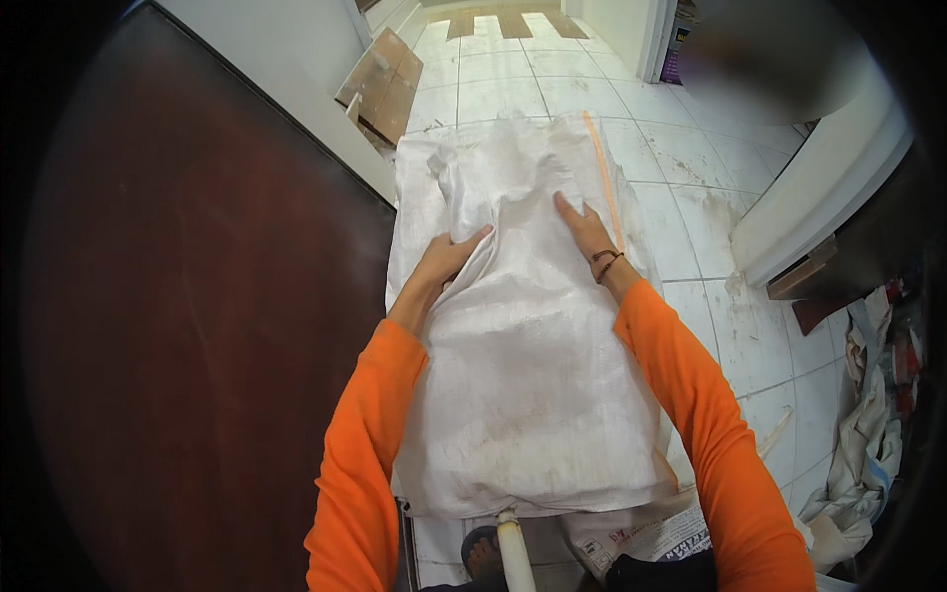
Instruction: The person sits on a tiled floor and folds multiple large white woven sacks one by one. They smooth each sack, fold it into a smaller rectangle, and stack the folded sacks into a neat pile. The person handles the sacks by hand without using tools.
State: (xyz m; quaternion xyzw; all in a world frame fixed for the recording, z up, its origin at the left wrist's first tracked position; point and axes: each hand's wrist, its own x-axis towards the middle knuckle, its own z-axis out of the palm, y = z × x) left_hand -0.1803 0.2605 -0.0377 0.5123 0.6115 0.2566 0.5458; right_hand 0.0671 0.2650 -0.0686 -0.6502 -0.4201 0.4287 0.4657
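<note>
A large white woven plastic sack [528, 385] with an orange stripe lies spread out in front of me, creased and stained. My left hand [449, 261] is closed on a raised fold of it, left of the middle, with the thumb on top. To the right, my right hand [589, 232] touches the sack near the orange stripe. Its thumb and a finger show apart; the other fingers are hidden from this view. A dark bracelet circles my right wrist, and both arms wear orange sleeves.
A dark reddish-brown panel [197, 326] fills the left side. White floor tiles [681, 227] surround the sack, with a doorway frame [824, 187] at right. Crumpled sacks [858, 444] lie at lower right, wooden boards [383, 87] lean far left. A pale pipe [514, 555] is below.
</note>
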